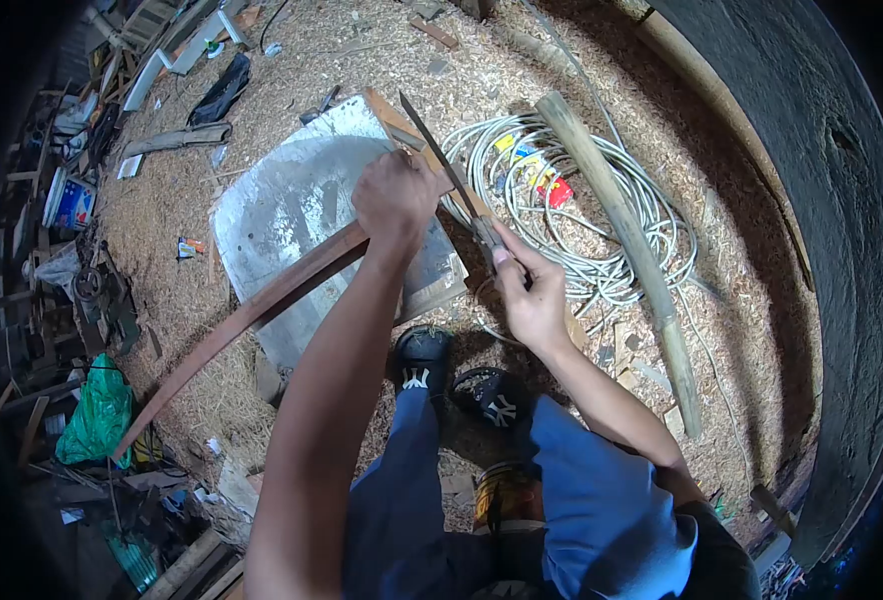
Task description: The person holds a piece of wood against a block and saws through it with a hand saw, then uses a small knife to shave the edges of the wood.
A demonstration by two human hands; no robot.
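Note:
My left hand [397,203] is closed around a long reddish-brown wooden strip [252,310] near its far end. The strip runs down to the left, across a worn, pale-topped low table [282,215]. In my right hand [534,295] is a knife [445,165] with a long, narrow, dark blade, gripped by the handle. Its blade points up and to the left, overlapping the short end of the strip that sticks out past my left fist. My right thumb lies along the handle.
A coil of pale cable [602,275] lies on the shaving-covered ground to the right, under a wooden pole [612,190]. Scrap wood, a green plastic bag [100,415] and a bucket [70,200] clutter the left side. A dark slab [812,120] borders the far right.

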